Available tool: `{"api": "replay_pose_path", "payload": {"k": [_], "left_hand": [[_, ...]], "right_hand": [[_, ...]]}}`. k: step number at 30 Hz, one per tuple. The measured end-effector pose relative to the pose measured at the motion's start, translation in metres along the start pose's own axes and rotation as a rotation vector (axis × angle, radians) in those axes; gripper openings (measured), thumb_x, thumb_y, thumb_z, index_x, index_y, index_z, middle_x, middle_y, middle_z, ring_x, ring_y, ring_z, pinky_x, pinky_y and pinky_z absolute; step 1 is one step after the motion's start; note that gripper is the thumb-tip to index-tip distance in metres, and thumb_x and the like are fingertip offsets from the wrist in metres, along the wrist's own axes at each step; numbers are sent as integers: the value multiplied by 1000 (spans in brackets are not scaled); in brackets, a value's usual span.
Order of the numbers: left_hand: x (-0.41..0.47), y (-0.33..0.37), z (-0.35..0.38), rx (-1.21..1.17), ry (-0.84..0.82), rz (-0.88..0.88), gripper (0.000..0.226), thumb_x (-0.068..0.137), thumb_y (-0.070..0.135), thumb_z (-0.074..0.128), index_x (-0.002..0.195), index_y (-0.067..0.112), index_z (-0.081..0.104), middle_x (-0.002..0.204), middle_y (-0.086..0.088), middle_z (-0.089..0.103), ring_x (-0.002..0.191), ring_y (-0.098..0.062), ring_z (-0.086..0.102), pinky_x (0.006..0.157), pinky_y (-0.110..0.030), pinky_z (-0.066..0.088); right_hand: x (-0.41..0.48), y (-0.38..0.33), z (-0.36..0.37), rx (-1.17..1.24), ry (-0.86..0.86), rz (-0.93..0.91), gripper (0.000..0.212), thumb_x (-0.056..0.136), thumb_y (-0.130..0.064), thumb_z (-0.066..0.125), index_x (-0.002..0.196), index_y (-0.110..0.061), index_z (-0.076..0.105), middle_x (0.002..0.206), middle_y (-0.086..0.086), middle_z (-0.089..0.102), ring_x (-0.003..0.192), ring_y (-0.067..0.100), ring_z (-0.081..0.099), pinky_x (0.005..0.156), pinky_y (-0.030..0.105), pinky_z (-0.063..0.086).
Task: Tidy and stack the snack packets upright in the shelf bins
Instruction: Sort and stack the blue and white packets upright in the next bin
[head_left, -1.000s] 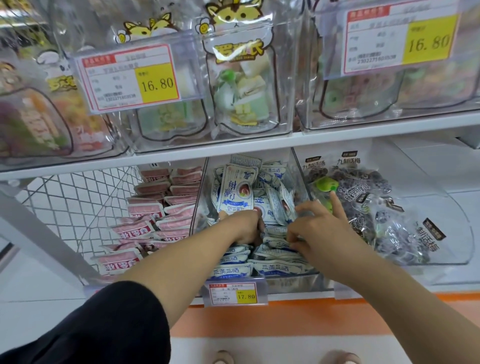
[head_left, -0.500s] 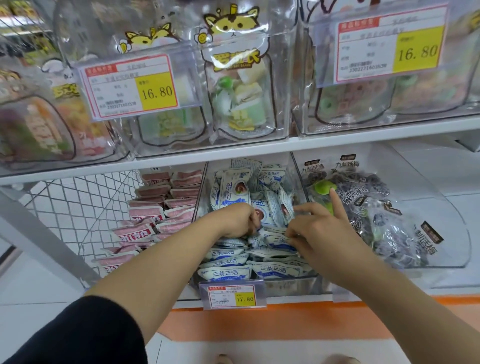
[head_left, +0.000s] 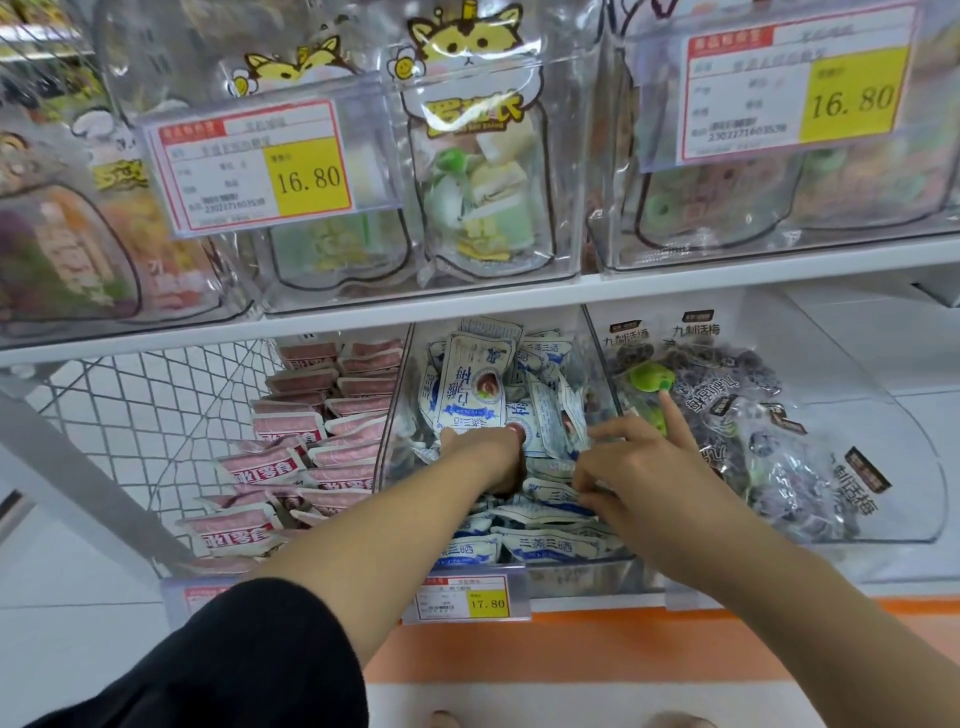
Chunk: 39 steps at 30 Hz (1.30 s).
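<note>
**On the lower shelf, both hands work in the middle bin**

Between two neighbouring bins, the clear middle bin holds the white-and-blue packets. They are small glossy pillow pouches with blue print and crimped ends, and some show a round reddish picture. Toward the front they lie flat, overlapping in rough rows with the printed faces up. Toward the back they stand or lean at mixed angles, and one tall packet stands upright just behind the left hand.

That hand reaches in from a black sleeve with its fingers curled down into the pile. The fingertips are hidden, so whether they grip anything cannot be told. The right hand is just beside it. Its index finger points straight out toward the bin's right wall, while the thumb and the other fingers are bent and pinch the edges of the packets under them.

Pink packets fill the bin to the left, and dark plum packets fill the one to the right. A price tag reading 17.80 is clipped to the shelf edge.
</note>
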<state>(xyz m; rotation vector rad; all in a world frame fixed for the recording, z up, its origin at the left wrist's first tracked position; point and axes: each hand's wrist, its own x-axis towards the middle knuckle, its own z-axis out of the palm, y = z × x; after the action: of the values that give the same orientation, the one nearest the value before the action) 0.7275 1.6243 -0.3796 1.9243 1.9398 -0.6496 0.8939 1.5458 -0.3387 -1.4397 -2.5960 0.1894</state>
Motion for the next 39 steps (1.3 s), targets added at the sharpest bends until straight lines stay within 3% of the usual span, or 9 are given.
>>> {"api": "replay_pose_path", "payload": {"k": [4,11,15,19,22,27,32,36,39], "left_hand": [[2,-1,4,-78,40,-65,41,89,3,42,126,19,37,127,0,55,115,-25,53,109,-39,24],[3,-16,9,-354,69,119,23,89,14,57,103,33,62,114,10,60,113,-16,53,106,-35,30],[-7,-25,9,-623,60,234,30,89,-3,53,116,10,60,121,-6,61,99,-15,55,88,-19,40],[-13,-26,10,-721,121,295,24,90,-6,49,106,8,60,108,-8,61,93,-17,56,78,-23,44],[-17,-26,7,-846,198,333,31,90,-14,43,116,-3,56,93,-10,59,79,-15,53,64,-13,43],[-18,-25,12,-762,404,347,36,91,-8,44,119,12,57,80,9,53,84,-14,52,84,-24,43],[-30,-25,-1,-859,445,260,28,96,1,44,98,23,62,75,6,51,61,-12,42,50,-14,33],[-41,-27,-7,-903,515,141,30,98,4,42,95,17,68,111,-10,67,41,0,41,37,-10,27],[-47,-41,-14,-972,541,53,31,97,0,39,100,6,70,94,-22,68,24,-2,31,32,-12,22]], "right_hand": [[0,1,1,4,-12,-5,11,95,-30,50,95,-28,60,110,-14,61,136,2,24,114,46,-17],[-3,-2,2,16,97,-41,10,92,-23,55,85,-23,62,96,-11,66,131,8,38,113,45,-17],[-1,1,10,6,281,-66,16,74,-13,76,70,-23,63,72,-10,66,96,17,64,108,57,11],[0,2,10,30,388,-82,20,73,-11,75,72,-22,60,70,-10,63,78,16,65,106,60,21],[1,3,13,52,407,-78,17,78,-13,70,74,-23,57,68,-10,60,72,15,62,110,57,18],[4,6,16,47,330,-53,14,83,-10,66,83,-22,59,66,-6,62,64,16,62,115,40,-5],[2,0,2,-5,137,-32,13,98,-21,43,100,-23,56,90,-5,67,89,13,62,110,35,-25],[3,-2,0,-26,79,-15,14,100,-24,35,102,-26,49,100,-7,66,94,10,60,108,37,-26],[4,-3,0,-47,51,1,15,100,-22,35,104,-27,49,89,-7,65,85,11,60,110,38,-26]]}}
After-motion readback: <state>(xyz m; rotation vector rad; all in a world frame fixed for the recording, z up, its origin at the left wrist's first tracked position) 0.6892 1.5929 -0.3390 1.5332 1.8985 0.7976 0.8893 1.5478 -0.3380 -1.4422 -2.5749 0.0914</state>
